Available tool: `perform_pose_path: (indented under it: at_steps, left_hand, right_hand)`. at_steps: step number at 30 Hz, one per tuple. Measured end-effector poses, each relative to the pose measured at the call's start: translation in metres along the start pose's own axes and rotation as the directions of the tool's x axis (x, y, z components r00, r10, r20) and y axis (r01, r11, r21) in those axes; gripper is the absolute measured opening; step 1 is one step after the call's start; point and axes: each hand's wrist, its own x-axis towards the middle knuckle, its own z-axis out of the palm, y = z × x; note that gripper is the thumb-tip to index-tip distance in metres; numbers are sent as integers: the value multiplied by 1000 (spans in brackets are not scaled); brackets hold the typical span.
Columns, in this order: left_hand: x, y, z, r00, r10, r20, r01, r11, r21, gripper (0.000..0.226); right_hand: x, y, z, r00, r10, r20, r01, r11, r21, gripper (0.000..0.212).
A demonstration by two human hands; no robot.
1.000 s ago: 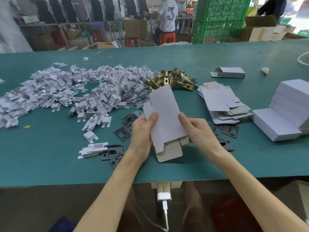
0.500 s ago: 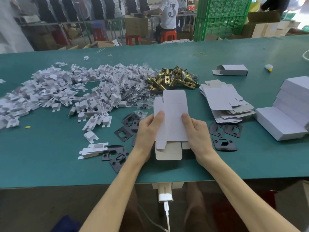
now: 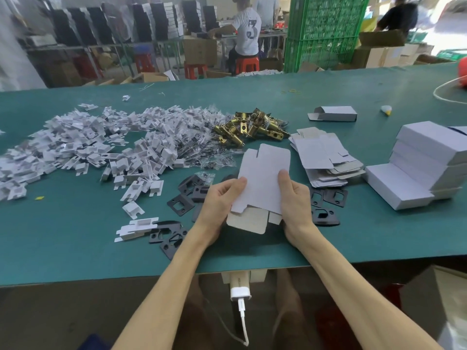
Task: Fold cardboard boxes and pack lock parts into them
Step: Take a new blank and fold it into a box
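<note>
- The box blank (image 3: 262, 178) is held just above the near edge of the green surface (image 3: 75, 236), flat and unfolded, white face up and brown flaps toward the person.
- The left hand (image 3: 222, 200) and right hand (image 3: 294, 198) each have a grip on one long edge. The thumbs press the white face; the fingers curl beneath, mostly hidden.
- Thin card like this is probably light, springy along its creases and easily dented. It is best held by the side panels near the scored lines, and squeezing the two edges inward should pop it into a tube.
- Black strike plates (image 3: 180, 204) lie flat on both sides of the hands. They look stiff and thin, and would be easiest to lift by an edge.
- Beyond them to the left spreads a heap of white inserts (image 3: 88, 147), with brass latches (image 3: 252, 127) piled behind the blank.
- On the right, a stack of flat blanks (image 3: 321, 157) holds nothing.
- Further right, the stacked white boxes (image 3: 429, 157) are closed, so their contents are hidden.
- One folded box (image 3: 333, 113) lies further back with an end flap open. Its inside cannot be seen.
</note>
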Motion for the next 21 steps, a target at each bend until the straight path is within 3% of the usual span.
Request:
perform_pose_path:
  at_steps: [2,7,11,14,16,18,21]
  left_hand:
    - [0,-1,0,1000,8,12,-9,999,48,37]
    - [1,-3,-1,1000,28,2,-28,995,91,44]
    - [1,-5,0,996,78,-49,-72,992,99,46]
    - [3,-4,0,989,110,-95,-101,990,94,35]
    - [6,-4,-1,989,113,-97,-106,991,81,59]
    - [7,-5,-1,989,122,-81,-118,991,64,78]
    - [7,-5,0,986,146,-77,-143,989,44,78]
  right_hand:
    - [-1,-1,-1,1000,-11,-27,11,1000,3,62]
    - [0,-1,0,1000,4,-13,-4,999,38,46]
    - [3,1,1,999,-33,-10,33,998,47,55]
    - [5,5,0,992,-127,18,127,992,-16,34]
    - [5,5,-1,989,-129,76,129,992,-1,23]
    - [5,6,-1,981,-119,156,119,993,6,35]
    - [4,5,3,951,-124,283,143,989,-47,48]
